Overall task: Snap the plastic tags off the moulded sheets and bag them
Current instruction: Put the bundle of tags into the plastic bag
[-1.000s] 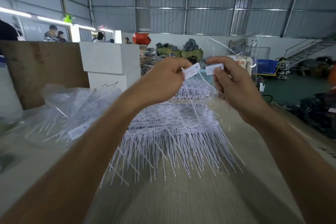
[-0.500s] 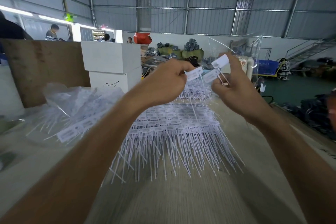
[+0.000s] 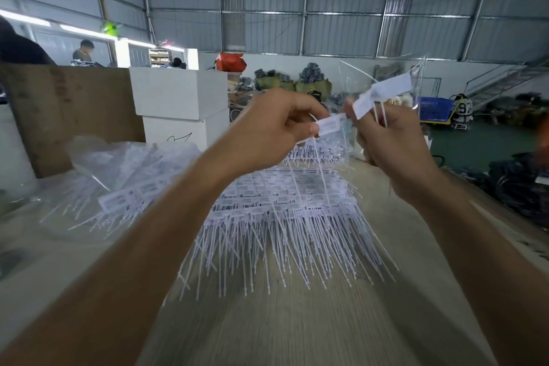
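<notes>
On the bench (image 3: pixel 297 333) we've still got the big stack of moulded sheets (image 3: pixel 282 205) sitting right under our hands, with a heap of bagged tags (image 3: pixel 118 184) off to the left, so there's plenty left to snap. Up top, our right hand (image 3: pixel 392 151) has swung up and away over the last second; it's now pinching a couple of loose tags (image 3: pixel 383 92) by their stems, flat ends sticking up, with the clear bag (image 3: pixel 416 80) apparently caught in the same grip, though it's hard to tell. Our left hand (image 3: pixel 267 134) hasn't really moved and keeps its pinch on one more tag (image 3: pixel 331 123) between thumb and finger. Looks to us like that last one just came free, so bagging's probably next.
</notes>
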`<state>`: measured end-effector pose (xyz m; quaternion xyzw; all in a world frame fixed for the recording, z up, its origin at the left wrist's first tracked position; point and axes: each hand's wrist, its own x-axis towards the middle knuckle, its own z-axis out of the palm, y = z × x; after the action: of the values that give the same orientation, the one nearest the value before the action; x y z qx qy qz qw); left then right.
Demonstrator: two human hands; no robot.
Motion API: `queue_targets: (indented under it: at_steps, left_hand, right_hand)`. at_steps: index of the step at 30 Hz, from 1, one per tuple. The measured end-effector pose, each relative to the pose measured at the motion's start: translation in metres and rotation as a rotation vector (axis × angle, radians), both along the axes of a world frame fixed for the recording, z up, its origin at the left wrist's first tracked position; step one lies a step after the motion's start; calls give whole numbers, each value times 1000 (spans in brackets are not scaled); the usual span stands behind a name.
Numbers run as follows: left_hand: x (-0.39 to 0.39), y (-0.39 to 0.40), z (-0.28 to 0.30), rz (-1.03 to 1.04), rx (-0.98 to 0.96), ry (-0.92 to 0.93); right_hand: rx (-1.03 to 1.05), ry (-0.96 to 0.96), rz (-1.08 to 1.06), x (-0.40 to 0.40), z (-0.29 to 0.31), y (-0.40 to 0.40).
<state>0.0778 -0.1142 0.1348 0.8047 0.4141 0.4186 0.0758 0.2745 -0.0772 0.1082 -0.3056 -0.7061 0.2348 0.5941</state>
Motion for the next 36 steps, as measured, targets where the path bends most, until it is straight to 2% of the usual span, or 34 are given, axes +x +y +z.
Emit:
queue_targets:
  at_steps: [3, 6, 11, 16, 19, 22, 27, 31, 33, 35, 36]
  left_hand:
    - [-3, -1, 1, -43, 14, -17]
    - [-6, -3, 2, -79, -7, -32]
    - [-5, -1, 1, 1, 2, -91]
    - [1, 2, 2, 109, 168, -57]
    - [0, -1, 4, 92, 112, -80]
    - [-10, -2, 6, 17, -54, -145]
    - [-20, -1, 5, -153, -365, -287]
    - [-24, 1, 6, -178, -356, -278]
    - [-26, 0, 8, -182, -364, -257]
    - [-30, -2, 8, -192, -397, -237]
    - [-32, -3, 9, -208, -415, -208]
  right_hand:
    - [-107, -63, 185, 2, 1, -2]
    - [-133, -181, 245, 3, -4, -4]
    - [-166, -68, 315, -3, -1, -6]
    - [-188, -7, 292, -10, -2, -7]
    - [-69, -54, 226, -13, -3, -13]
    - [172, -232, 94, -15, -3, -16]
    - [420, -454, -131, -10, -1, -10]
    - [528, -472, -201, -8, -1, -7]
    - [632, -555, -272, -10, -3, -8]
    - [577, -554, -304, -13, -5, -7]
    - [442, -433, -293, -12, -5, -6]
